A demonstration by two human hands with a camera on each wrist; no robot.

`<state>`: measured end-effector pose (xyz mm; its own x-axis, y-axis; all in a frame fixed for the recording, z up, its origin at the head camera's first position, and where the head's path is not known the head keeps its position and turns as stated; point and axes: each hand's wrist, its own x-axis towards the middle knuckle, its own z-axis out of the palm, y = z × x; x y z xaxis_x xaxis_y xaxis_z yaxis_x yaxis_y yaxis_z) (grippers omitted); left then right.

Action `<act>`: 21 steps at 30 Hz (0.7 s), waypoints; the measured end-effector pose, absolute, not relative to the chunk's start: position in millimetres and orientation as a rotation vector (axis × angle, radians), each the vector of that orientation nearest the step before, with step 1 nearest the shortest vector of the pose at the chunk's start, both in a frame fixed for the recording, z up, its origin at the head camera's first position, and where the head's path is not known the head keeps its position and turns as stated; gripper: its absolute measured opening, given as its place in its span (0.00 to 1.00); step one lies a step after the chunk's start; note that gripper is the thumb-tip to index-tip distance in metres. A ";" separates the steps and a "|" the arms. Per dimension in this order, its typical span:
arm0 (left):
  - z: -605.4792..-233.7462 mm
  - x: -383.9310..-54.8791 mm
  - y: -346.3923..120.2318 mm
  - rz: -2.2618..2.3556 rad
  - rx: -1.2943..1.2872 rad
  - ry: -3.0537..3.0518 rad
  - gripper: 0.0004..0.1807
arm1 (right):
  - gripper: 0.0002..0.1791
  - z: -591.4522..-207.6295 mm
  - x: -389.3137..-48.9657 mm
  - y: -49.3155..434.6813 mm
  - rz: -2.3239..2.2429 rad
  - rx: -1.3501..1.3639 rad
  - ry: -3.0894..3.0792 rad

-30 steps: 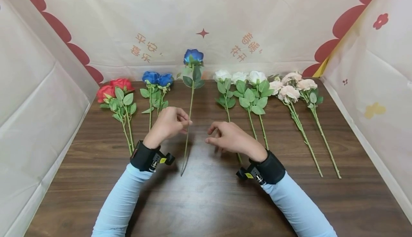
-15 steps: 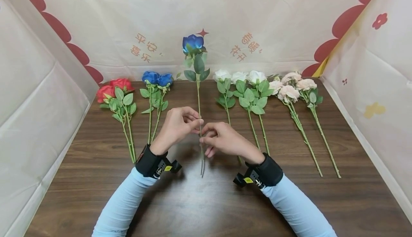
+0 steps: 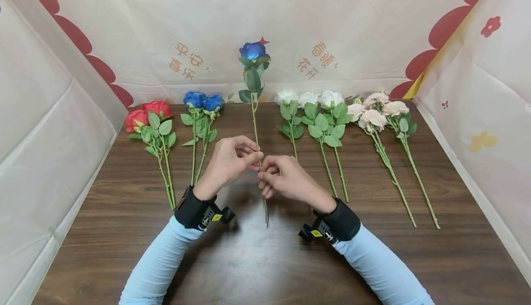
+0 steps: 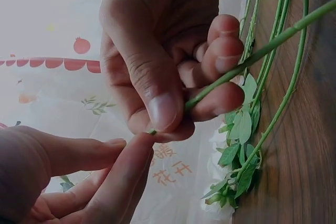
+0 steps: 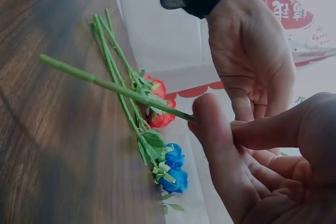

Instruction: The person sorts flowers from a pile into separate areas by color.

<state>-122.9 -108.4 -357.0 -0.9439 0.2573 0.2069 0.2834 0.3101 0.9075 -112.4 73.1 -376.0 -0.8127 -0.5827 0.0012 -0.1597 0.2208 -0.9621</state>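
A blue rose (image 3: 252, 52) stands nearly upright above the middle of the table, its flower at the top. Its green stem (image 4: 278, 39) runs through both hands. My left hand (image 3: 228, 161) pinches the stem between thumb and fingers. Just below and to the right, my right hand (image 3: 288, 178) pinches the lower stem with thumb and forefinger. The right wrist view shows the stem's cut end sticking out past the right hand (image 5: 278, 166). Two more blue roses (image 3: 202, 101) lie left of the hands, and white roses (image 3: 309, 98) lie to the right.
Red roses (image 3: 148, 113) lie at the far left of the brown wooden table (image 3: 249, 268). Pale pink flowers (image 3: 373, 111) with long stems lie at the right. A printed cloth (image 3: 265, 14) walls the back and both sides.
My left hand has moved right with the blue rose, which now stands higher. My right hand, earlier apart from it, has taken hold of the lower stem. The flower has turned slightly.
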 end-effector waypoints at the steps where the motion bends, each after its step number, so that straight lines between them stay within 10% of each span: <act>1: -357.2 -123.2 -109.4 -1.747 -0.531 -2.520 0.06 | 0.06 -376.3 -112.4 72.7 -1.614 -0.698 2.166; 21: -361.0 -134.7 -128.4 -1.631 -0.449 -2.568 0.23 | 0.08 -409.5 -141.6 85.4 -1.441 -0.407 2.346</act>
